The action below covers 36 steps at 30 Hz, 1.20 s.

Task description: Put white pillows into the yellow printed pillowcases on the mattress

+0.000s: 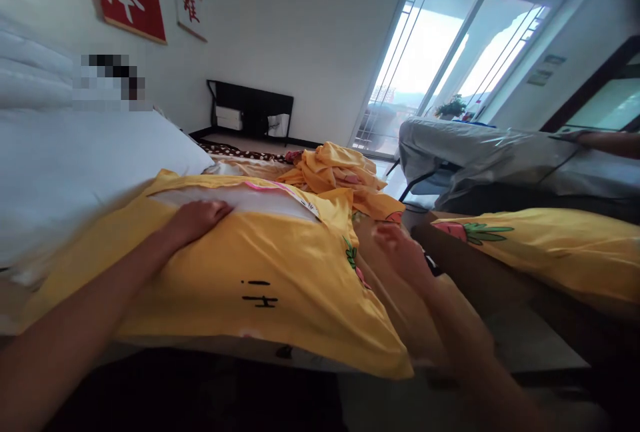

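A yellow pillowcase (210, 285) with dark marks and a printed plant lies in front of me, with a white pillow (260, 202) showing through its long opening. At that opening my left hand (197, 222) rests with fingers curled over the cloth edge, closed on the pillowcase. My right hand (400, 249) is apart from it, just past the right corner over a tan surface. Motion blurs its fingers, so whether it holds anything cannot be made out.
Crumpled yellow bedding (340, 169) lies beyond the pillow. White bedding (100, 152) is piled at left. A second yellow printed pillow (555, 249) sits at right. Behind it stands a plastic-covered piece of furniture (450, 145), with another person's arm (613, 143) near it. A black shelf (255, 109) stands by the wall.
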{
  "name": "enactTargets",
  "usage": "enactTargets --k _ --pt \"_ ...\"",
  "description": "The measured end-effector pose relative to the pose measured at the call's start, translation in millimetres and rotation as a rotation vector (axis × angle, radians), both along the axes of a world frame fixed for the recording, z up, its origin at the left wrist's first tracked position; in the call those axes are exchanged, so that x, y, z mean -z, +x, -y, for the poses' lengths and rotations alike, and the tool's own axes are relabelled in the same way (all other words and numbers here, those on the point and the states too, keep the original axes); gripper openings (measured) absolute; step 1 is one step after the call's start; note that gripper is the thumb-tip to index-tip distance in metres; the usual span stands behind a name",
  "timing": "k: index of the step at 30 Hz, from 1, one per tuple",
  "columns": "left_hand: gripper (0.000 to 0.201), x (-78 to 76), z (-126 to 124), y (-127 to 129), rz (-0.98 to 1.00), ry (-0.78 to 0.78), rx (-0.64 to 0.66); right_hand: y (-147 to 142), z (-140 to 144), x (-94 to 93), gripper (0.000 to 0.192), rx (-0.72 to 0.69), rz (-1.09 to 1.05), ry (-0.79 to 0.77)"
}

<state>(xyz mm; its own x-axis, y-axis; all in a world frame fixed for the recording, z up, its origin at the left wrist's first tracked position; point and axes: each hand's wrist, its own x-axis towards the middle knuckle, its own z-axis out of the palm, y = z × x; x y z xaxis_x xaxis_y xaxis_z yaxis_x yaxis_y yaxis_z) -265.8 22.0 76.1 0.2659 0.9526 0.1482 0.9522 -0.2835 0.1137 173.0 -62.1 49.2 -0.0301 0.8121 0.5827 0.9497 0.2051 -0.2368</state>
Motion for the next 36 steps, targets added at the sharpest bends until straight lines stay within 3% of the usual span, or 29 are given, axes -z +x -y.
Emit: enactTargets --k 2,4,7,10,13,15,17,19,22,24,26,28,31,32,34,36 --pt "0.055 -20.8 7.1 0.0 -0.073 0.004 0.036 -14.1 -42.8 -28.9 0.036 -0.032 -0.059 -0.034" --pt "0.051 -35.9 18.7 -3.7 -0.141 0.013 0.073 -36.0 -81.1 -44.0 0.039 -0.058 -0.094 -0.071" --pt "0.035 -41.3 40.0 -18.1 -0.207 0.013 0.063 -70.3 -116.5 -39.7 0.046 -0.057 -0.129 -0.127" --pt "0.026 -38.2 55.1 -35.8 -0.242 0.025 -0.006 -94.7 -125.0 -19.4 0.038 -0.075 -0.144 -0.219" --pt "0.029 -45.3 56.1 -47.2 -0.227 0.034 -0.080 -107.8 -117.8 -14.4 0.038 -0.121 -0.147 -0.252" --pt "0.031 -58.6 51.3 -49.5 -0.202 0.033 -0.118 -111.3 -106.6 -28.7 0.051 -0.129 -0.152 -0.200" --pt "0.036 -77.2 46.7 -48.1 -0.183 0.055 -0.148 -111.7 -87.4 -52.4 0.058 -0.118 -0.164 -0.079" --pt "0.037 -99.7 45.2 -43.3 -0.176 0.102 -0.168 -110.7 -57.1 -75.4 0.054 -0.097 -0.185 0.074" --pt "0.038 -138.4 49.8 -28.3 -0.178 0.218 -0.197 -113.8 4.5 -88.1 0.043 -0.066 -0.260 0.323" --pt "0.041 -165.3 55.5 -12.4 -0.162 0.403 -0.190 -124.9 44.2 -76.9 0.032 -0.089 -0.382 0.613" --pt "0.043 -190.3 61.5 7.6 -0.115 0.658 -0.143 -147.0 71.5 -53.6 0.020 -0.162 -0.512 0.735" --pt "0.044 -211.2 67.6 29.7 -0.044 0.839 -0.069 -179.9 81.5 -24.7 0.011 -0.290 -0.630 0.766" --pt "0.045 -232.2 77.8 60.6 0.051 0.920 -0.001 -238.2 71.8 14.7 0.013 -0.414 -0.748 0.821" --pt "0.045 -235.6 81.4 69.1 0.073 0.924 0.011 -256.0 66.0 24.4 0.016 -0.435 -0.720 0.799" --pt "0.044 -234.5 87.1 82.3 0.106 0.934 0.040 -284.5 57.0 37.0 0.020 -0.466 -0.508 0.578" --pt "0.040 -218.9 88.7 90.7 0.100 0.932 0.111 -301.6 55.1 41.6 0.034 -0.499 -0.277 0.313"
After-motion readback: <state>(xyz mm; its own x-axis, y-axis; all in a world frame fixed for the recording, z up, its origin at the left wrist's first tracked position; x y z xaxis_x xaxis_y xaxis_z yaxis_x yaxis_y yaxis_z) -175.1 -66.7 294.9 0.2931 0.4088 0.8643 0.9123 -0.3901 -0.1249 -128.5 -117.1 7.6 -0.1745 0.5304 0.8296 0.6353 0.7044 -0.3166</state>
